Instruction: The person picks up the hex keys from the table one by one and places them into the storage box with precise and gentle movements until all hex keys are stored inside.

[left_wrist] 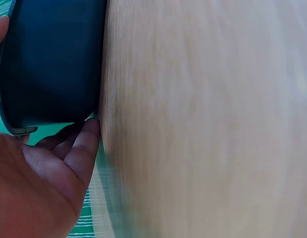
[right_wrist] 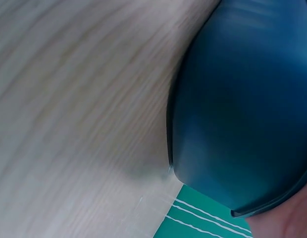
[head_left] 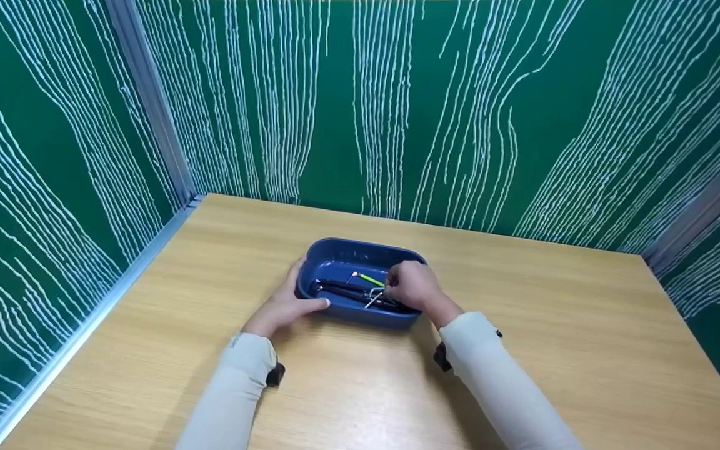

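Observation:
A blue oblong plastic box (head_left: 360, 315) stands on the table, holding several black slender things (head_left: 344, 289), a yellow-green stick (head_left: 370, 280) and a small pale metallic piece (head_left: 373, 299). My left hand (head_left: 285, 306) grips the box's left end, its thumb over the front rim. In the left wrist view, the fingers (left_wrist: 84, 148) of that hand lie along the box's end, down near the tabletop. My right hand (head_left: 414, 284) reaches over the right part of the box with bent fingers, close over the pieces inside. Its fingertips are hidden, so I cannot tell what they hold.
The light wooden table (head_left: 554, 325) spreads around the box. Green panels with wavy white lines (head_left: 335, 112) stand behind and at both sides, joined by grey metal posts (head_left: 154, 106). A metal rail (head_left: 97, 312) runs along the left table edge.

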A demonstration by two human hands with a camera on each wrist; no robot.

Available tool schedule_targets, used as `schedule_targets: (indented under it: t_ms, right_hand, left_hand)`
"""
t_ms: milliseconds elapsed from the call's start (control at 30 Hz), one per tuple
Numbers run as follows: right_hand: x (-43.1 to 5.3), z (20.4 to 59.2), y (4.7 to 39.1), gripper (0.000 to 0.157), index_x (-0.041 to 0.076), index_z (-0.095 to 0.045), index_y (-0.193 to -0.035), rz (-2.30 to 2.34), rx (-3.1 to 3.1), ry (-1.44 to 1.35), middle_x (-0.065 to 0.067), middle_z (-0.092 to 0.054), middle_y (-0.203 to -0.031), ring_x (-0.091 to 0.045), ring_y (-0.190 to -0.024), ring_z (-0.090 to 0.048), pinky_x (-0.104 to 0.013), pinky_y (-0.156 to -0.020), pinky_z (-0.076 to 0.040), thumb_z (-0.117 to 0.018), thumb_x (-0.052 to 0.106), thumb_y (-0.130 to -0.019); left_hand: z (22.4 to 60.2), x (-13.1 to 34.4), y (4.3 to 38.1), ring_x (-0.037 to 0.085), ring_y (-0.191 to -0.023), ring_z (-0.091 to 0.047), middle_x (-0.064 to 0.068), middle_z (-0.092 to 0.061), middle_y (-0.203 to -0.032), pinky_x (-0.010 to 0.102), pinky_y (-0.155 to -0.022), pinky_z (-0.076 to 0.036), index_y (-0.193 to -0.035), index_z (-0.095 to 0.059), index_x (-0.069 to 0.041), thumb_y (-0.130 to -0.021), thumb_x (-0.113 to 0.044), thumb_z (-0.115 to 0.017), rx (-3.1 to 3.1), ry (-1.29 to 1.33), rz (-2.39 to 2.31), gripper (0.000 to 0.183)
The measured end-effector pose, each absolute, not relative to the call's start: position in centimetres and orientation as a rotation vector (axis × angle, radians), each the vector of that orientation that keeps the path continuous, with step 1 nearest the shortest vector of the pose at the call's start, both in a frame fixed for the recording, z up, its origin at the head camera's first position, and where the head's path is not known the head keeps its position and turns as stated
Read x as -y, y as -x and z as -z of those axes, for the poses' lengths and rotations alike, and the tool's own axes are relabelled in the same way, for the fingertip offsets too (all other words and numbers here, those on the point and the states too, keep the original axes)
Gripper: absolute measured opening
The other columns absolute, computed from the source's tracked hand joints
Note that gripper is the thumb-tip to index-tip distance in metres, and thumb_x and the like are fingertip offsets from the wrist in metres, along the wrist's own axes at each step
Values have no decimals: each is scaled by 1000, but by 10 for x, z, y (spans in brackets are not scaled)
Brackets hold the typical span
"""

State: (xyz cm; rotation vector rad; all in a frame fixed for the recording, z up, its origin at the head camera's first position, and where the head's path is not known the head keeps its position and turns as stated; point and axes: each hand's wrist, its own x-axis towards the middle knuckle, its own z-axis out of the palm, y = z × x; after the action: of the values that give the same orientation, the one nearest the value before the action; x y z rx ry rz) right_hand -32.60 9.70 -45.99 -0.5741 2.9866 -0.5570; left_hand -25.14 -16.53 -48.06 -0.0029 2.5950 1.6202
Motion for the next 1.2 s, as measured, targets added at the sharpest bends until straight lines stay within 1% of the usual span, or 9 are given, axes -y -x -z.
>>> schedule_targets:
  t_ms: [133,300,400,500,700,833,933,1067,1200]
  right_hand:
    - [-97,459,324,13,22,-61,-62,540,-2991,570,5,-57,-58,-14,-58,-52,-26,-54,-39,-65,29,-73]
    - [-96,459,323,13,22,-62,-63,536,-2992,559,5,-57,-59,-14,-58,-52,-26,-54,-40,-66,29,-72]
    - [-95,460,322,10,22,-64,-66,541,-2974,535,6,-58,-61,-14,-60,-53,-26,-57,-41,-67,30,-73]
    - [-95,461,323,8,23,-65,-70,547,-2957,512,7,-59,-64,-14,-62,-53,-26,-60,-43,-67,29,-73]
    - [-95,460,322,6,23,-66,-74,504,-2966,559,7,-59,-67,-14,-64,-53,-27,-62,-44,-65,29,-74]
    - [-95,460,322,8,22,-67,-77,483,-2969,579,7,-60,-69,-14,-66,-53,-29,-66,-45,-65,30,-75]
    - [-95,461,322,8,22,-67,-77,487,-2971,582,7,-60,-70,-14,-67,-53,-29,-68,-45,-64,29,-76]
    - [-95,461,321,5,23,-66,-73,474,-2994,630,9,-59,-68,-13,-65,-52,-28,-66,-44,-64,27,-76]
    - [-96,460,321,6,23,-66,-69,431,-3032,706,9,-58,-65,-12,-62,-51,-26,-61,-42,-63,24,-75]
  left_hand:
    - [481,166,252,24,-126,-28,-3,-26,-141,51,-101,-24,-134,-10,-48,-58,-50,-74,-2583,23,-1615,99]
    - [483,166,252,26,-123,-31,1,-29,-140,50,-100,-26,-133,-11,-49,-56,-52,-75,-2581,43,-1614,100]
    - [482,166,252,25,-124,-31,1,-28,-140,50,-101,-25,-134,-11,-49,-56,-53,-74,-2588,44,-1604,101]
    - [482,166,251,25,-124,-30,0,-28,-141,50,-101,-24,-134,-10,-48,-58,-51,-74,-2585,33,-1609,100]
    - [481,166,251,25,-124,-30,-2,-27,-141,51,-101,-24,-132,-10,-51,-55,-56,-73,-2582,52,-1609,100]
    - [482,167,252,24,-125,-29,-2,-26,-141,52,-101,-23,-133,-11,-50,-58,-52,-74,-2581,39,-1613,98]
    - [482,167,251,24,-126,-27,-4,-25,-142,53,-101,-22,-132,-10,-51,-58,-51,-74,-2578,42,-1611,98]
    - [483,166,251,24,-126,-27,-4,-24,-142,53,-101,-22,-133,-10,-50,-58,-51,-74,-2584,42,-1613,99]
    - [483,166,252,24,-126,-28,-2,-26,-141,49,-103,-22,-135,-12,-45,-61,-45,-75,-2589,-5,-1644,98]
